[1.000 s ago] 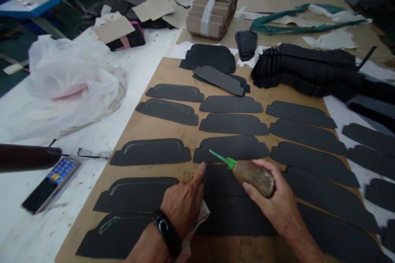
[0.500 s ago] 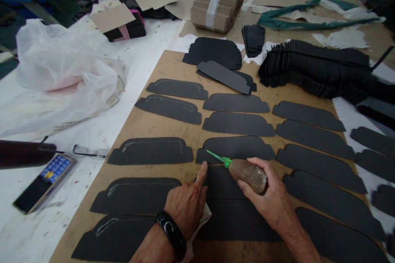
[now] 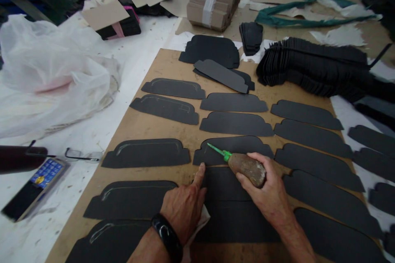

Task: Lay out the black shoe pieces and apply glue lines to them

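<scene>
My right hand (image 3: 270, 191) grips a brown, crusted squeeze bottle (image 3: 247, 168) with a narrow green nozzle, pointed to the left. The nozzle's tip is at the left part of a black shaped piece (image 3: 240, 148) in the middle column. My left hand (image 3: 183, 205), with a black band at the wrist, stretches its index finger to that piece's lower left edge. Its other fingers are curled, and a white cloth (image 3: 202, 222) sticks out from under the palm. More black pieces lie below, partly covered by my hands. Pale, shiny lines run along the left column's pieces, such as this marked piece (image 3: 148, 152).
A brown board (image 3: 123, 131) bears the rows of black pieces. Behind are a stack of black pieces (image 3: 212, 49), a long black bundle (image 3: 311, 65) and a tied cardboard bundle (image 3: 212, 4). At left lie a plastic bag (image 3: 55, 74), a phone (image 3: 33, 189) and glasses (image 3: 82, 155).
The nozzle tip has moved slightly up along the left end of the black piece, where a faint line now shows. My left hand stays at the edge; the whole view has shifted a little.
</scene>
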Tool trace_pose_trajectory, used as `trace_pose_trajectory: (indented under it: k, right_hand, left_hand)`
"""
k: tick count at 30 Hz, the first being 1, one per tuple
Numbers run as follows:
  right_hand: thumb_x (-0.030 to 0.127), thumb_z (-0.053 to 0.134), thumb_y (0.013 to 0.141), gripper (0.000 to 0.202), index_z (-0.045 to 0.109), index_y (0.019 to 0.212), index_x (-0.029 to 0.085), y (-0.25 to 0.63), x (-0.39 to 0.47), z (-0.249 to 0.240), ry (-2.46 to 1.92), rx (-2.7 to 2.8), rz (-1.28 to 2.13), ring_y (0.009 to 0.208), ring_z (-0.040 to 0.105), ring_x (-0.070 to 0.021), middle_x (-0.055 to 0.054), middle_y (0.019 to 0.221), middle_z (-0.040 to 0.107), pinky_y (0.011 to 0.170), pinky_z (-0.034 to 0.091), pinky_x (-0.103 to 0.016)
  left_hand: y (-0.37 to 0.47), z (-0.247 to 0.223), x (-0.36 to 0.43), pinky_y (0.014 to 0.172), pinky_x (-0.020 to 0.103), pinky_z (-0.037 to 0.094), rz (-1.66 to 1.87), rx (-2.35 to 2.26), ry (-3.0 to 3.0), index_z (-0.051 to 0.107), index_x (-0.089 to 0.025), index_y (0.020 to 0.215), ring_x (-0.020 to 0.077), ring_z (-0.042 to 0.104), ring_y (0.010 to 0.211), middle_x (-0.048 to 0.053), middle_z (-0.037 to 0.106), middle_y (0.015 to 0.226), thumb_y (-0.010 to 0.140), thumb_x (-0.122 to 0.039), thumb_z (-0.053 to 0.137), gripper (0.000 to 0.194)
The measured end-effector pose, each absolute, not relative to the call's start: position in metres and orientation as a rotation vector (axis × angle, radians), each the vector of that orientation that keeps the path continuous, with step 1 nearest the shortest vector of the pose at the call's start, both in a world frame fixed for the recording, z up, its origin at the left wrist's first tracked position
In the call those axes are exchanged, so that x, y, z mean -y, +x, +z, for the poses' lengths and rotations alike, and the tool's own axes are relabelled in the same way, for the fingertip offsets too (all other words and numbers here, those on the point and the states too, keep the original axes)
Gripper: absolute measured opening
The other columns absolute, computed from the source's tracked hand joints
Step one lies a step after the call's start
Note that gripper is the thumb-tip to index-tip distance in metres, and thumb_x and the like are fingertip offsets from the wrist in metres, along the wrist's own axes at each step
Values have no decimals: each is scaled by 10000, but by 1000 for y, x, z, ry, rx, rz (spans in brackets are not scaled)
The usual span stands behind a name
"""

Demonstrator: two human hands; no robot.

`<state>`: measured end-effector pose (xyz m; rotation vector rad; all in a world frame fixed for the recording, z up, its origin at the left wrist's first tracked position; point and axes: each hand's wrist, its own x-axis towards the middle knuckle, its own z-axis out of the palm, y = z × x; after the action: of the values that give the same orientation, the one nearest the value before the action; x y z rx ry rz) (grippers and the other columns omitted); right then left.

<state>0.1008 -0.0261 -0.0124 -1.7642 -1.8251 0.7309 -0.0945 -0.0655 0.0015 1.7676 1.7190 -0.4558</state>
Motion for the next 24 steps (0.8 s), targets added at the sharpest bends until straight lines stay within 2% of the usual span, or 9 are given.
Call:
trace_pose_trajectory:
  k: [6, 13, 24]
  right_hand:
    - [276, 601, 681, 396, 477, 1053, 218, 104, 25, -11, -1795, 1809, 740, 972, 530, -214, -52, 1051, 555, 851, 428, -370]
    - [288, 606, 682, 401, 476, 1055, 219, 118, 24, -9, -1858, 1739, 724, 962, 534, -214, -49, 1049, 556, 844, 434, -376]
    - [313, 616, 684, 396, 484, 1043, 210, 153, 26, -8, -1935, 1663, 632, 949, 536, -211, -55, 1032, 563, 831, 439, -365]
  left_hand:
    - [-94, 5, 63, 563, 319, 475, -472, -1728, 1771, 123, -220, 1391, 238, 656, 672, 77, 678, 732, 893, -290, 261, 522]
    - [-93, 8, 61, 577, 367, 488, -498, -1710, 1749, 109, -210, 1393, 264, 657, 688, 78, 685, 742, 894, -277, 256, 524]
    - [-93, 8, 58, 589, 371, 483, -528, -1703, 1750, 108, -215, 1392, 260, 655, 694, 63, 678, 713, 907, -283, 232, 505]
